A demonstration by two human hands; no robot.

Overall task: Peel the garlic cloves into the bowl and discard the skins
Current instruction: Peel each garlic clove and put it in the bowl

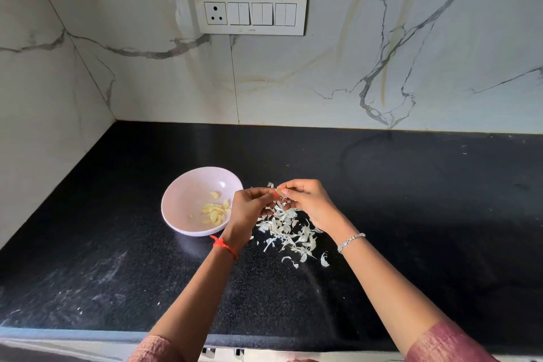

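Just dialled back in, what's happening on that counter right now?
A person is peeling garlic by hand. The left hand and the right hand both pinch one garlic clove between their fingertips, held above the pile of skins on the black counter. The bowl just to the left holds a small heap of peeled cloves. The skins lie loose on the counter, not yet discarded.

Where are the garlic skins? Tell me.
In the head view the garlic skins lie on the black counter, just right of the bowl, beneath the left hand and right hand.
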